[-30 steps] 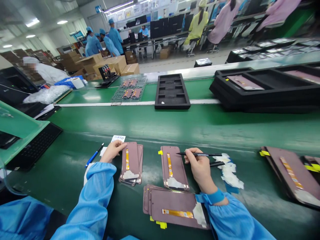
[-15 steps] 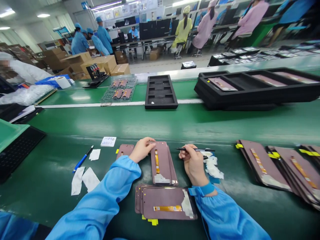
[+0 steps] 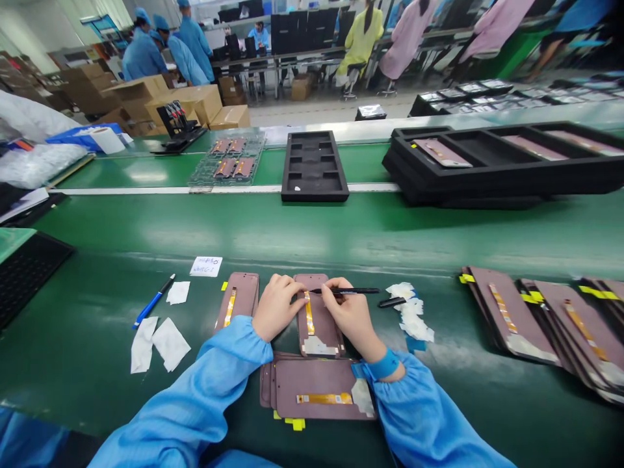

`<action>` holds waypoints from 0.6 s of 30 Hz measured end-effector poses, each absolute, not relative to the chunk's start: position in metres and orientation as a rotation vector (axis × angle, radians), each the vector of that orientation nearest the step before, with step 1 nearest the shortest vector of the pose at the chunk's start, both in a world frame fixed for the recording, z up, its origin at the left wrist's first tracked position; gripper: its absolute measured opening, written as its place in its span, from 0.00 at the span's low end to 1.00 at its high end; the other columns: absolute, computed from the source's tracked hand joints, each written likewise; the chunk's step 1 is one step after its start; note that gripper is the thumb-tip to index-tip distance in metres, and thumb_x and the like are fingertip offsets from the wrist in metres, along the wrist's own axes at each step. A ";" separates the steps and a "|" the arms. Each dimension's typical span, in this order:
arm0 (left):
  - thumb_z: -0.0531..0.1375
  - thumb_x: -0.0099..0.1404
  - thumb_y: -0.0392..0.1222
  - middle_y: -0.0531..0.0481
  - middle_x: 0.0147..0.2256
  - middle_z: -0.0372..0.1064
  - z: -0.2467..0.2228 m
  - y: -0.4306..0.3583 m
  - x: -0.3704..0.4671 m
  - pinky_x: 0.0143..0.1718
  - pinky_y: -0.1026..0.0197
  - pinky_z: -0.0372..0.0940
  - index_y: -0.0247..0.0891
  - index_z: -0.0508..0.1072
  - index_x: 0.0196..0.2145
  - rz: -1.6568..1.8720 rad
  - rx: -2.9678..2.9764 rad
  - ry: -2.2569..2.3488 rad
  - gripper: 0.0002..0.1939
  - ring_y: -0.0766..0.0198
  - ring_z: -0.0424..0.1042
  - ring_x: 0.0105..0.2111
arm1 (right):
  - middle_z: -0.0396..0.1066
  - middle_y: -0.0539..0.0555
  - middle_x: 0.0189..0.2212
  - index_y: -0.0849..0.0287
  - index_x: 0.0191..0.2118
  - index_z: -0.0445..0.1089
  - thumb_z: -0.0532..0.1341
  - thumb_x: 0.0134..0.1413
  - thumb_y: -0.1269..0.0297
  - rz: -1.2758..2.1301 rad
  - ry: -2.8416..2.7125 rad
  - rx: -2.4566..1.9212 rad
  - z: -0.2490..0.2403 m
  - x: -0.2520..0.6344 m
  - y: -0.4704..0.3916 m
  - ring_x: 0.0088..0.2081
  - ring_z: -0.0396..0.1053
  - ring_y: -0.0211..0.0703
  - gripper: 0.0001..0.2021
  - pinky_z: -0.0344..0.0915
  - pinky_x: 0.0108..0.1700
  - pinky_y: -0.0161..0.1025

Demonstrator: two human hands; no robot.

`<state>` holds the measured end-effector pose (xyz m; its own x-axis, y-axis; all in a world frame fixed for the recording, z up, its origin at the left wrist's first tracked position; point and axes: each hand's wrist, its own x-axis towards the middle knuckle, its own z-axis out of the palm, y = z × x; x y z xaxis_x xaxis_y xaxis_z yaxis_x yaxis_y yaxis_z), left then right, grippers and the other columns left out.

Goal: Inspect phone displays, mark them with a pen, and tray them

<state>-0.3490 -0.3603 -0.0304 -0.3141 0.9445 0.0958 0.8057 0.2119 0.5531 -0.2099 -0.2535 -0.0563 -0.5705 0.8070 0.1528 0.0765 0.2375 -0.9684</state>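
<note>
Before me lies a small stack of brownish-pink phone screens, and the top phone screen [image 3: 322, 328] has an orange ribbon cable [image 3: 309, 315]. My left hand [image 3: 279, 304] steadies that screen at its upper left, fingers bent and thumb beside the cable's top end. Pinched in my right hand [image 3: 351, 315] is a thin black pen [image 3: 358, 290], its tip by the top of the cable. Nearer to me, a sideways stack of phone screens [image 3: 316, 383] carries yellow tabs. Another phone screen [image 3: 244, 289] lies left of my left hand.
A blue pen [image 3: 153, 302], white paper pieces [image 3: 170, 344] and a written label [image 3: 206, 266] lie left. Right are a black pen cap [image 3: 391, 302], crumpled white scraps [image 3: 414, 318] and stacked screens [image 3: 517, 318]. Black foam trays [image 3: 314, 194] stand behind; people work farther back.
My right hand has moved left with the pen, bringing its tip to the ribbon cable. My left hand has shifted slightly down along the screen. The camera view has tilted downward.
</note>
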 end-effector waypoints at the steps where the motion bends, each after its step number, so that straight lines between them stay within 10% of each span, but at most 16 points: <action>1: 0.62 0.64 0.42 0.48 0.38 0.69 -0.033 -0.360 -0.348 0.46 0.54 0.61 0.41 0.74 0.41 0.746 1.659 2.229 0.08 0.56 0.63 0.43 | 0.67 0.48 0.23 0.56 0.30 0.67 0.60 0.54 0.57 1.371 -1.871 -0.796 -0.056 -0.211 -0.254 0.24 0.66 0.38 0.09 0.63 0.28 0.35; 18: 0.60 0.65 0.43 0.47 0.39 0.70 -0.039 -0.360 -0.347 0.46 0.53 0.63 0.41 0.74 0.44 0.704 1.668 2.244 0.11 0.56 0.62 0.43 | 0.69 0.48 0.22 0.55 0.28 0.67 0.59 0.56 0.57 1.257 -2.028 -0.768 -0.060 -0.212 -0.252 0.23 0.66 0.39 0.09 0.63 0.27 0.35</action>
<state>-0.3474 -0.3601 -0.0390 -0.3086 0.9479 0.0789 0.8229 0.2245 0.5220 -0.2118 -0.2520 -0.0600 -0.6355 0.7449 0.2031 0.1496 0.3769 -0.9141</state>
